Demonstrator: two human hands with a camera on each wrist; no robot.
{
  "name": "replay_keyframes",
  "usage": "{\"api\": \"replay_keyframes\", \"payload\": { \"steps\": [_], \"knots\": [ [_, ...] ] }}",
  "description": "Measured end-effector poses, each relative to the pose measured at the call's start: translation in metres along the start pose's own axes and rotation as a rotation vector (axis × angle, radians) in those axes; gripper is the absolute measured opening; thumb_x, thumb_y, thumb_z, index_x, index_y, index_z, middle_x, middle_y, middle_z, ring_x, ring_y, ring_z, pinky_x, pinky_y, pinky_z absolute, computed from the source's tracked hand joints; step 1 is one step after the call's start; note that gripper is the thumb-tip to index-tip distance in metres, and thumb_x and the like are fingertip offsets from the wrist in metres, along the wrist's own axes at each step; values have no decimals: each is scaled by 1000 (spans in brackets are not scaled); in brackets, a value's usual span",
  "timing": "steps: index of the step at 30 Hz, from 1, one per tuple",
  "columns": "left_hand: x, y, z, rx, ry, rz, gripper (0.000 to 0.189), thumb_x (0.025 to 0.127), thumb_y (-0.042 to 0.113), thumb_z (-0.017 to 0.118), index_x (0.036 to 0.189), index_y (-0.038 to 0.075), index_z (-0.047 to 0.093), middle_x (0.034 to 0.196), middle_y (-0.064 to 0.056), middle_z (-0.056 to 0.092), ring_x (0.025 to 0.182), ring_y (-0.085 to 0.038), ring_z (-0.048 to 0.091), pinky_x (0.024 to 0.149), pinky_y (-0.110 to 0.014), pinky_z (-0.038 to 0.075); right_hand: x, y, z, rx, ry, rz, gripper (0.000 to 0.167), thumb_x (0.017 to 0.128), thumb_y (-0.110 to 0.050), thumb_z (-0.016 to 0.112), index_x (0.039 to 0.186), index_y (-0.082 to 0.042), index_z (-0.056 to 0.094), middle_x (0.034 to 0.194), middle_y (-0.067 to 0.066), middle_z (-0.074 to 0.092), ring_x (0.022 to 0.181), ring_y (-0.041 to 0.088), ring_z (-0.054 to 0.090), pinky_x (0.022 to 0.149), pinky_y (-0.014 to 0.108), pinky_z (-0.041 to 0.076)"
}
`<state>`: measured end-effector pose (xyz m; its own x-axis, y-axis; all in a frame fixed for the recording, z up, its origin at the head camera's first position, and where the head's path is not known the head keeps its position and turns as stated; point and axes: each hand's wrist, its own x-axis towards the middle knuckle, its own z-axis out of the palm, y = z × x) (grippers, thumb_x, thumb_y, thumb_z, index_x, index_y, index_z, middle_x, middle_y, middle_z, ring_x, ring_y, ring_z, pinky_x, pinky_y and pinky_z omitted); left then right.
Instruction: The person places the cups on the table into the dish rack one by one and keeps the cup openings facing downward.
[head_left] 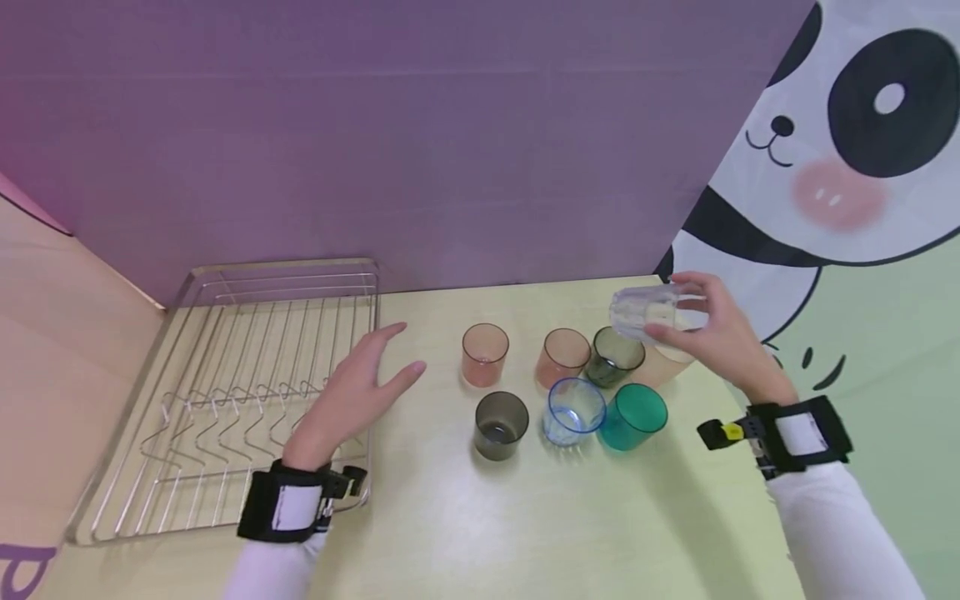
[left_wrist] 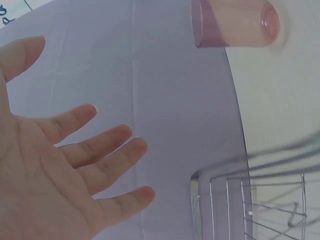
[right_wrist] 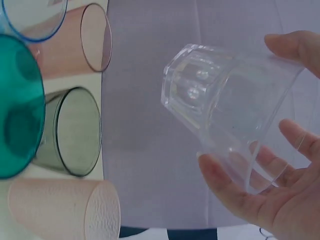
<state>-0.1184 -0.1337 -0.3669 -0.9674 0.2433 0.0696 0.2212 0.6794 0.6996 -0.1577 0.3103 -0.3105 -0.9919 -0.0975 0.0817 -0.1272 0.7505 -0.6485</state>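
Observation:
My right hand (head_left: 712, 333) holds a clear plastic cup (head_left: 643, 310) tipped on its side above the back right of the table, its base pointing left. In the right wrist view the thumb and fingers grip the clear cup (right_wrist: 225, 105) near its rim. Below it stand a dark green cup (head_left: 617, 358), a teal cup (head_left: 634, 417) and a pale pink cup (head_left: 656, 367) partly hidden by the hand. The left hand (head_left: 348, 396) hovers by the right side of the wire rack (head_left: 374, 312), fingers spread, holding nothing.
Two pink cups, one at left (head_left: 484, 357) and one nearer the middle (head_left: 562, 358), stand upright on the table (head_left: 465, 525). In front are a grey cup (head_left: 501, 427) and a blue-rimmed clear cup (head_left: 573, 412). A purple cloth (head_left: 420, 150) hangs behind the table.

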Motion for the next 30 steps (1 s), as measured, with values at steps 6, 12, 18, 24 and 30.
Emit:
{"api": "replay_keyframes", "payload": {
  "steps": [6, 12, 18, 24, 30],
  "knots": [
    [2, 8, 6, -25, 10, 31, 73, 98, 51, 52, 154, 8, 30, 159, -15, 33, 148, -33, 30, 121, -53, 27, 2, -16, 12, 104, -24, -25, 76, 87, -23, 76, 147, -13, 30, 143, 15, 41, 127, 38, 46, 75, 8, 48],
    [2, 13, 13, -56, 3, 31, 74, 98, 50, 53, 153, 7, 30, 159, -15, 33, 148, -32, 30, 121, -53, 27, 4, -27, 27, 225, -60, -91, 74, 89, -15, 73, 148, -9, 28, 144, 15, 38, 127, 34, 45, 79, 10, 51],
    [2, 18, 16, -76, 5, 37, 72, 98, 50, 53, 153, 8, 30, 159, -14, 34, 149, -31, 30, 122, -52, 26, 9, -36, 38, 279, -102, -119, 73, 89, -14, 73, 147, -10, 29, 143, 12, 37, 127, 32, 45, 80, 13, 53],
    [4, 21, 22, -107, 19, 60, 70, 99, 47, 54, 153, 8, 32, 158, -14, 36, 146, -33, 34, 120, -52, 30, 11, -45, 45, 290, -131, -118, 72, 88, -16, 74, 146, -11, 31, 143, 11, 37, 128, 32, 45, 84, 15, 52],
    [6, 23, 28, -137, 41, 63, 67, 99, 44, 55, 152, 9, 34, 156, -14, 38, 140, -35, 42, 115, -53, 37, 10, -58, 56, 265, -171, -119, 71, 88, -21, 75, 145, -16, 33, 143, 9, 39, 130, 32, 45, 88, 21, 53]
  ]
}}
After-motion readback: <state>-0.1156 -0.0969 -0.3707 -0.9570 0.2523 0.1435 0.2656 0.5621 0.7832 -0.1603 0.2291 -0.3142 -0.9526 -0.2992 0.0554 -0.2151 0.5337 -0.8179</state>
